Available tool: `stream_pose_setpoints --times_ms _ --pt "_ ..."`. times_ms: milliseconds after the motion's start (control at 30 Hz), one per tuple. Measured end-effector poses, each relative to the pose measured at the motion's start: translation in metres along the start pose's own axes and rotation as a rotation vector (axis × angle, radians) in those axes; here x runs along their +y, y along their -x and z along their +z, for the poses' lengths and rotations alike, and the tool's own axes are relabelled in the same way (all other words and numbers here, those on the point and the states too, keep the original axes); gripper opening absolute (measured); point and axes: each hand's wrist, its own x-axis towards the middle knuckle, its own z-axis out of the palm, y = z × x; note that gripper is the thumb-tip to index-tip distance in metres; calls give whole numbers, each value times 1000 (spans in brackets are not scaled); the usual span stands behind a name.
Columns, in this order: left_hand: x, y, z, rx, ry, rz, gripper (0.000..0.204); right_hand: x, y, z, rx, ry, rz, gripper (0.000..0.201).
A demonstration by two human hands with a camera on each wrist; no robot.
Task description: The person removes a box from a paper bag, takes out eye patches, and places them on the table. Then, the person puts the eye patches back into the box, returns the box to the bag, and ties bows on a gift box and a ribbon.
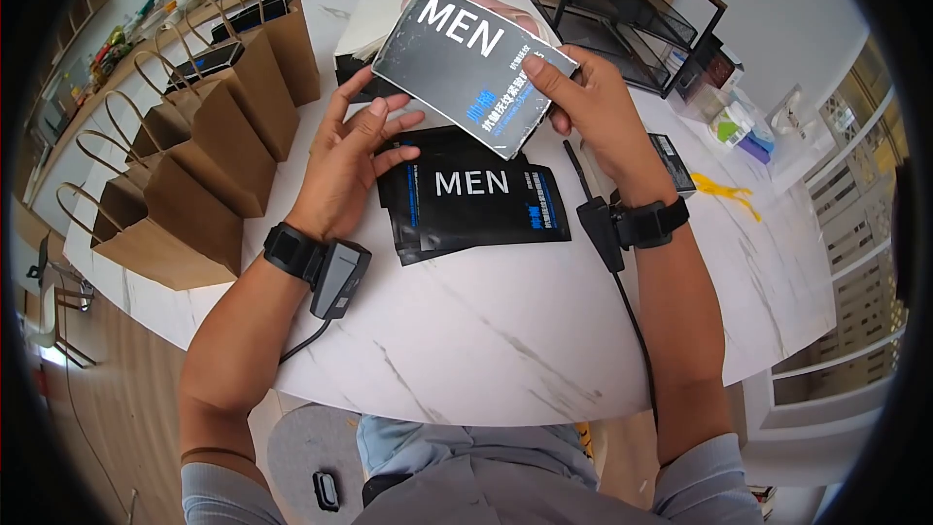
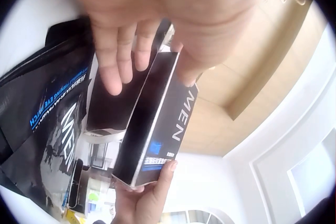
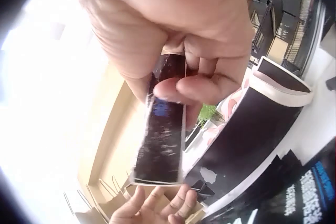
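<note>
A dark grey cardboard box (image 1: 437,63) lettered MEN, with scuffed edges, is held tilted above the table. My right hand (image 1: 598,117) grips its right end, thumb on the front face and fingers curled round behind and below. At the opposite end, my left hand (image 1: 340,156) has its fingers spread and loosely bent, fingertips right at the box's left corner. The left wrist view shows the box's long black side (image 2: 142,124) facing that palm. Beneath the box, several flat black pouches (image 1: 476,214), also marked MEN, lie overlapping on the table, partly hidden by it.
Brown paper bags (image 1: 204,156) with handles stand in a row at the left. Behind the pouches is a black-and-white container (image 3: 247,124) with pink material. A black mesh rack (image 1: 622,19) stands at the back right; a yellow item (image 1: 724,190) lies on the marble-patterned table (image 1: 505,331).
</note>
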Motion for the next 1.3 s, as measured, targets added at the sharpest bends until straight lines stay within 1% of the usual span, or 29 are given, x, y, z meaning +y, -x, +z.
stream_pose_setpoints --times_ms 33,67,167,200,233,300,333,367,433,467,500,567,633,700,767,800,900,933,967,1033,1067,1100,1167,1200,1267,1300 --pt "0 -1 -1 3 -12 55 74 -2 1 -1 -87 -144 90 49" --pt "0 -2 0 5 -24 111 75 -1 1 -1 -87 -144 90 49" --pt "2 4 8 -48 5 96 74 8 0 5 -248 -522 308 43" --pt "1 4 7 -99 17 58 75 13 -1 9 -291 -566 333 40" --pt "1 5 8 -97 18 59 75 11 1 17 -292 -565 333 40" --pt "5 8 15 -242 -67 -16 72 7 10 33 -312 -745 370 38" --pt "7 10 18 -227 -71 -16 76 11 9 35 -394 -805 362 40" --pt "6 11 18 -223 -69 -19 76 13 10 36 -396 -806 367 40" --pt "4 10 18 -204 -148 32 79 13 12 40 -377 -626 364 41" --pt "3 8 16 -203 -146 29 79 10 12 37 -372 -551 384 45" --pt "2 5 13 -179 -118 35 78 12 11 36 -372 -551 388 45" --pt "2 5 13 -154 -90 42 78 18 8 35 -326 -558 250 49" --pt "5 8 17 -181 -54 17 76 19 5 36 -344 -565 260 52" --pt "4 7 13 -175 -78 6 76 23 7 40 -357 -578 280 56" --pt "3 7 13 -168 -101 1 76 26 8 45 -239 -494 242 63" --pt "4 7 15 -163 -88 16 76 23 9 45 -231 -512 243 78" --pt "3 6 12 -152 -86 22 76 22 8 46 -265 -490 249 76" --pt "2 5 10 -152 -99 16 76 17 11 47 -254 -479 242 66" --pt "2 6 9 -148 -96 12 76 17 11 48 -257 -479 248 66" --pt "1 6 10 -161 -137 34 76 19 9 47 -253 -586 286 53" --pt "-1 5 10 -155 -154 50 76 21 8 45 -305 -565 291 56" --pt "-1 5 10 -154 -152 49 76 21 8 45 -305 -565 293 56" --pt "-1 5 9 -137 -180 58 74 19 11 48 -280 -530 228 56" --pt "-1 6 9 -136 -180 56 74 18 12 50 -281 -530 230 56" --pt "0 7 10 -127 -157 61 72 17 13 52 -234 -546 270 48" --pt "1 7 10 -125 -156 61 72 18 13 54 -235 -545 271 48"
